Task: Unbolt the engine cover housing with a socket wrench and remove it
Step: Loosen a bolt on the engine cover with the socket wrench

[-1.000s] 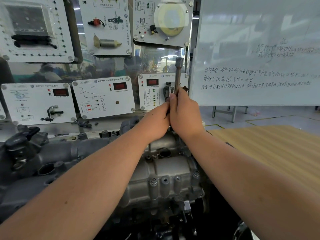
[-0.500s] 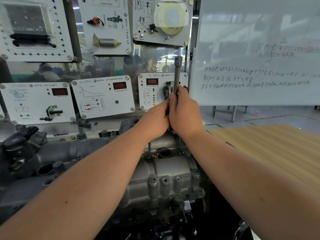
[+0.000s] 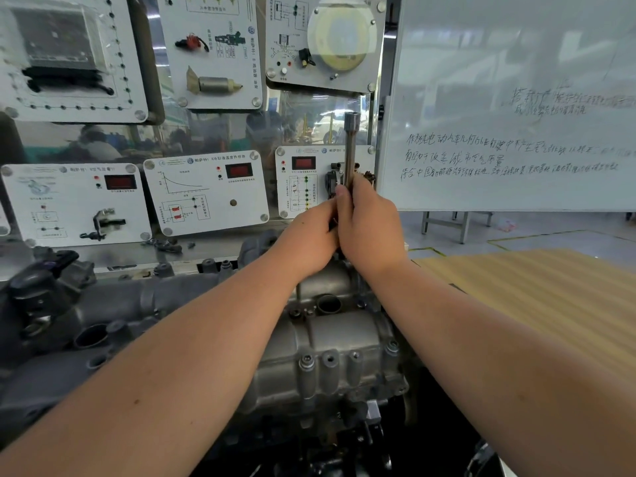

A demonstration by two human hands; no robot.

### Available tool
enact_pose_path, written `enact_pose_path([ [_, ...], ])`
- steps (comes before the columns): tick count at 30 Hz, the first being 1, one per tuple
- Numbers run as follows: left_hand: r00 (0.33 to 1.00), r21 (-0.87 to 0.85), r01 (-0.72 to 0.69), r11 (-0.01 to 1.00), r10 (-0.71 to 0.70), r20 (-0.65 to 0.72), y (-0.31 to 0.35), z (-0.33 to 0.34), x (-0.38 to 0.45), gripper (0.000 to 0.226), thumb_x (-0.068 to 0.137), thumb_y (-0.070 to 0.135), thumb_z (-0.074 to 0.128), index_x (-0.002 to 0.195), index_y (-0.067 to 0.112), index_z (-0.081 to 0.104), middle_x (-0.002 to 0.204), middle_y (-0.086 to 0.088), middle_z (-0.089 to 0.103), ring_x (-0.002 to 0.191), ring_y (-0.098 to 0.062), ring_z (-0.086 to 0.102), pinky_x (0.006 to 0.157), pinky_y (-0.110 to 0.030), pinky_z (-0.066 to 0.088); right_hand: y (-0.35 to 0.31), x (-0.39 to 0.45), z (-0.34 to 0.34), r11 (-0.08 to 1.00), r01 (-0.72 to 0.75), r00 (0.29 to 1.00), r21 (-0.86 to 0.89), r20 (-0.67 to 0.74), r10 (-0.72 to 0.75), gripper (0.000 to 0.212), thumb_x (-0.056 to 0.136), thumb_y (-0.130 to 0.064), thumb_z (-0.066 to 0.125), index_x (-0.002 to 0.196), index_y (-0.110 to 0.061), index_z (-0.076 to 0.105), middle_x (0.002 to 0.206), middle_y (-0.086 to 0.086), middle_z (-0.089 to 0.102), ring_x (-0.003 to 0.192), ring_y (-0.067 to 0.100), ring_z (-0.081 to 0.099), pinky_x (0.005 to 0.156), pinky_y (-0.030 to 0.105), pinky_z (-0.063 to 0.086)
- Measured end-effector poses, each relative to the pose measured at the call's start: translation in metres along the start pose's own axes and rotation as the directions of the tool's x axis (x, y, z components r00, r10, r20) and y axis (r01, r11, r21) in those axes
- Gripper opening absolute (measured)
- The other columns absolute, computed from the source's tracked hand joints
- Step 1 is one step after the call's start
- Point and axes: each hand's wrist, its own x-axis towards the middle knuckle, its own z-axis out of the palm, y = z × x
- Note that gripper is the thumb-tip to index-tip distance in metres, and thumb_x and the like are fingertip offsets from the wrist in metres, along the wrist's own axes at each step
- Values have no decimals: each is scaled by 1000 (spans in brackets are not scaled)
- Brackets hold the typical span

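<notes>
A grey cast-metal engine cover housing (image 3: 330,349) sits on the engine in the middle of the view, with bolts along its near edge. Above its far end stands a metal socket wrench (image 3: 350,149), upright, its socket end at the top. My right hand (image 3: 370,225) grips the wrench's lower shaft, thumb up along it. My left hand (image 3: 309,237) is pressed against the right one from the left and wraps the same shaft. The wrench's lower end is hidden behind both hands.
Dark engine parts (image 3: 48,297) stretch to the left. Behind stand white demonstration panels (image 3: 206,194) with sensors and red displays. A whiteboard (image 3: 516,115) with handwriting fills the upper right. A wood-grain tabletop (image 3: 537,297) lies to the right.
Both hands and the wrench stay in nearly the same place; the view has shifted only slightly.
</notes>
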Motion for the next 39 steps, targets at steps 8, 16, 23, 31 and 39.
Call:
enact_pose_path([
  [8,998,39,-24,999,22,60,0,0,0,18,106,19,42,109,29,57,99,-3,71,81,-9,66,63,-18,49,-2,-2,-2,994,-50,999,93,-12,51,44,105,-38,44,144,-17,40,91,3,69,83,29,65,69,42,53],
  [16,1000,-42,-22,999,23,14,-2,-2,1,20,104,25,47,120,32,57,92,17,64,83,6,59,63,-15,42,-1,-1,-4,997,14,1000,73,-22,-12,21,106,-28,46,90,-15,49,77,3,61,73,28,58,69,48,51],
  [23,998,-27,-33,999,34,48,-2,-2,-1,19,106,24,45,115,31,59,96,12,68,83,-1,62,65,-14,48,0,-2,-3,994,-48,999,102,-18,50,35,106,-33,42,136,-15,47,98,5,72,87,28,66,73,40,52],
  [31,999,-33,-51,998,51,-3,-2,-2,-1,20,102,21,50,109,39,52,84,26,58,72,16,58,57,0,39,4,1,0,991,-8,999,131,-45,14,18,105,-30,49,91,-19,46,71,-10,52,69,18,54,61,33,39],
  [39,997,-5,-62,998,62,39,-1,1,-1,19,105,17,44,115,29,56,96,6,67,84,-6,63,66,-7,46,2,0,-1,988,-49,999,143,-11,52,22,107,-33,42,102,-13,51,84,6,67,76,28,63,61,39,46],
])
